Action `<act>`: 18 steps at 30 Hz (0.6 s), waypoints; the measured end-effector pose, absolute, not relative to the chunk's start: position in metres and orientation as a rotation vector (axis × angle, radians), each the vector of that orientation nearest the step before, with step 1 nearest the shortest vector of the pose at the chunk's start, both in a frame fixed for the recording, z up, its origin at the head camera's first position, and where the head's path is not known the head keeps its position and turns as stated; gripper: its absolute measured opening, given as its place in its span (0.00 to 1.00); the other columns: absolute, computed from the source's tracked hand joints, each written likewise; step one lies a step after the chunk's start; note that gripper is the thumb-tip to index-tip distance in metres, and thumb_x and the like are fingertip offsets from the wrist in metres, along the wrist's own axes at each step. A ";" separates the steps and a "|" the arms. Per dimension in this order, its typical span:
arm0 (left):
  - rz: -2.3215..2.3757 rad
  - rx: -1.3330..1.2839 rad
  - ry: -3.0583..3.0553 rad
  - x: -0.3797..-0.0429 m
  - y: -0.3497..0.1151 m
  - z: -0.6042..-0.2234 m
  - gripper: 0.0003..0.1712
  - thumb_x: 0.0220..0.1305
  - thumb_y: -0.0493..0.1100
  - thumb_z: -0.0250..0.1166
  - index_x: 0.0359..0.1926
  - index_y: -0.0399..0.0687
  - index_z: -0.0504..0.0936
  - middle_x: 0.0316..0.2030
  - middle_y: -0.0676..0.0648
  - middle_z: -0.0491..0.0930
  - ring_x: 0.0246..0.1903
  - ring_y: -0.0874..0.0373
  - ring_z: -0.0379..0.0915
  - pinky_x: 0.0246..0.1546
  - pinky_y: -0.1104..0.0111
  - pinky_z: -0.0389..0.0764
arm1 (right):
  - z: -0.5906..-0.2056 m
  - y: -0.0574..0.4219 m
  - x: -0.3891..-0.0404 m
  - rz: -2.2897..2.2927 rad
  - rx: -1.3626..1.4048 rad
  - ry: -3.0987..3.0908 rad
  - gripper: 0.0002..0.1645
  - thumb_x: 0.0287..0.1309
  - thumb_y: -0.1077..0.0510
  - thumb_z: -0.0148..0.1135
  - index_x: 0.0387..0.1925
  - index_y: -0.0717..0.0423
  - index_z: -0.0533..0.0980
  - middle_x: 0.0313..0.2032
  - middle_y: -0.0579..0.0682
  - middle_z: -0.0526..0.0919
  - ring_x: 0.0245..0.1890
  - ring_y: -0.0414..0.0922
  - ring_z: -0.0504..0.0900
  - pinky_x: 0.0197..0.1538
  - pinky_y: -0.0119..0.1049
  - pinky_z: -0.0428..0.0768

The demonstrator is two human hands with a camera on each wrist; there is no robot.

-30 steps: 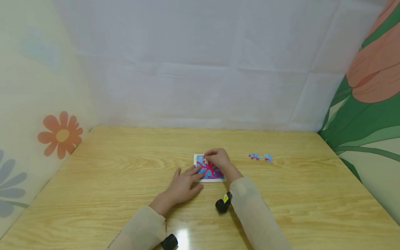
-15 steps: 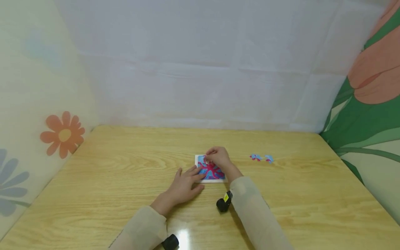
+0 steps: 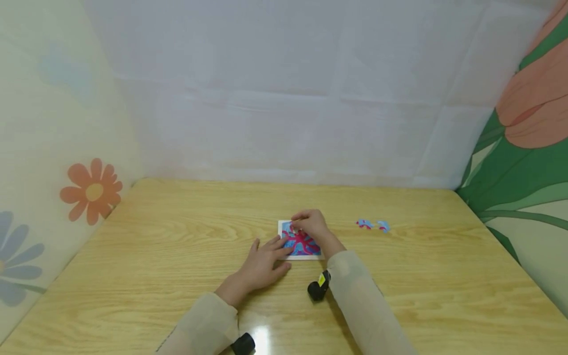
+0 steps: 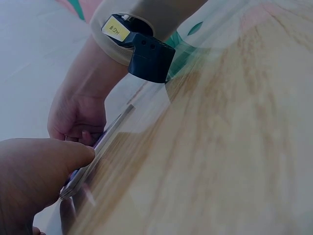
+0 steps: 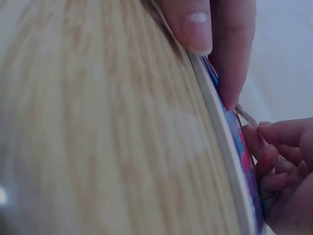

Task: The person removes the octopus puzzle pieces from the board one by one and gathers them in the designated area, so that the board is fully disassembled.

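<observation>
A small jigsaw puzzle with a white border and a pink, many-armed figure on blue lies on the table in the head view. My left hand rests on its left side, fingers spread over the picture and thumb by the near edge. Above the upper part of the puzzle, my right hand pinches a puzzle piece between thumb and fingertips. In the right wrist view that puzzle piece appears as a thin, tilted edge at the fingertips, close over the puzzle's surface. The right fingers hide the puzzle's upper right part.
Two loose pieces, one pink and blue piece and a second piece, lie to the right of the puzzle. A black wrist camera sits at my right cuff and another camera at my left cuff. A white cloth hangs behind the table.
The head view has shifted slightly, so everything appears a little further right. The left hand stays on the puzzle; the right fingers stay over its upper part, with less of the piece's pale side showing.
</observation>
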State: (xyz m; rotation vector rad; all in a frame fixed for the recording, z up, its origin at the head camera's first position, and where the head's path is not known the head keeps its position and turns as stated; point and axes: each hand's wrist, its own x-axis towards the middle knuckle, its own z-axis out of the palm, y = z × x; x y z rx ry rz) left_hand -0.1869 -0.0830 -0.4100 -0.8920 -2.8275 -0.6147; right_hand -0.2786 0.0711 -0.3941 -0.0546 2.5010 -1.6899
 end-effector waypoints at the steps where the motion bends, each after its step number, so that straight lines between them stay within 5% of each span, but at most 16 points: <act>1: -0.614 -0.893 -2.826 -0.187 -0.083 -0.410 0.22 0.57 0.50 0.56 0.52 0.47 0.74 0.57 0.43 0.62 0.58 0.47 0.53 0.50 0.40 0.44 | -0.394 0.071 -0.279 -1.691 -0.053 2.497 0.11 0.42 0.66 0.63 0.32 0.65 0.79 0.13 0.45 0.72 0.11 0.37 0.66 0.15 0.26 0.65; 18: -0.617 -0.901 -2.814 -0.186 -0.083 -0.408 0.22 0.57 0.50 0.56 0.52 0.47 0.74 0.58 0.43 0.61 0.58 0.47 0.52 0.50 0.40 0.44 | -0.395 0.073 -0.279 -1.736 -0.022 2.450 0.10 0.43 0.66 0.62 0.33 0.64 0.79 0.21 0.49 0.78 0.14 0.38 0.68 0.18 0.28 0.67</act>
